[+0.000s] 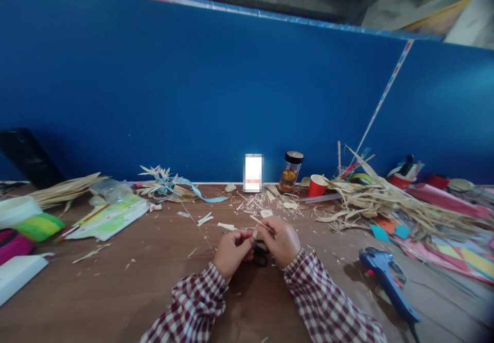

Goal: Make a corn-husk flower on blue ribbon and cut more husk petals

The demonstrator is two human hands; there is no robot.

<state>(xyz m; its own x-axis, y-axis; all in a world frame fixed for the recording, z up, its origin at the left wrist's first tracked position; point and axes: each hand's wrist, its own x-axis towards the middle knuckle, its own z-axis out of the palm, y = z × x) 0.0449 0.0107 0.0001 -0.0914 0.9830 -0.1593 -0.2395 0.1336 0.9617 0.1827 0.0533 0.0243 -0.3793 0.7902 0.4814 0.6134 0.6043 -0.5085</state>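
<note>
Two checked sleeves (200, 302) come up from the bottom edge, and the hands meet just above them over the brown table (135, 281). The left hand (231, 250) is curled, its fingertips pinched on the lower end of a strip (261, 223). The right hand (283, 241) nips the same strip between thumb and forefinger, the other fingers folded in. The strip is thin, pale straw-coloured and straight; it slants up to the left past the right hand's knuckles, held clear of the table. Black scissors (261, 255) lie on the table beneath the hands, partly hidden. Pale offcuts lie scattered just beyond. To the right lies a blue glue gun (388, 281), well apart from the hands. Further back stand a jar (290, 172) with a black lid and a red cup (317, 185) beside it, then a loose straw pile (386, 201). A light blue ribbon (200, 193) lies back left, near a blue wall (193, 91)
</note>
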